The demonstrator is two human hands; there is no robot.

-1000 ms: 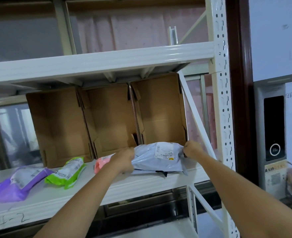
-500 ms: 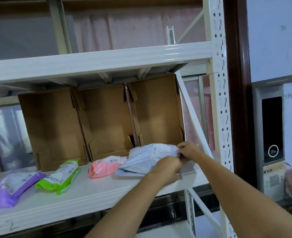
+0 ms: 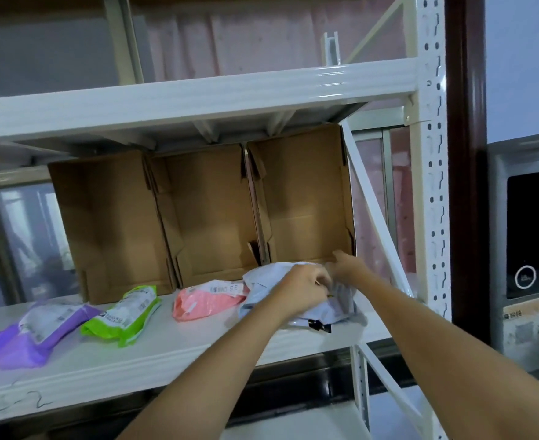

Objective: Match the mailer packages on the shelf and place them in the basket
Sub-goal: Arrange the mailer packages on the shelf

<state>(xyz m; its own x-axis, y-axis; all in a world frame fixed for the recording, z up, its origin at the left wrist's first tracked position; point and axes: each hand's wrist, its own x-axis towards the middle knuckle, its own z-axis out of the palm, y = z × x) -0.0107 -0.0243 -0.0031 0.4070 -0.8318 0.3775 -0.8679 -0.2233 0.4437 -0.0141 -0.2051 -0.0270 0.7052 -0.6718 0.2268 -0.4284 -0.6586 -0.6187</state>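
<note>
The left hand point(image 3: 303, 289) grips the grey mailer point(image 3: 261, 281) on the shelf point(image 3: 134, 360), before the right box point(image 3: 306, 198); the right hand point(image 3: 347, 269) seems to pinch its far edge. Lift with both, level, without dragging the pink mailer point(image 3: 204, 301) beside.

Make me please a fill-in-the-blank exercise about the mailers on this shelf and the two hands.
1. Both hands, left hand and right hand, are on the ____ mailer.
2. The pink mailer lies between the grey one and the ____ mailer.
3. Behind the mailers stand ____ cardboard boxes.
4. The leftmost mailer is ____.

Missing words: grey; green; three; purple
</note>
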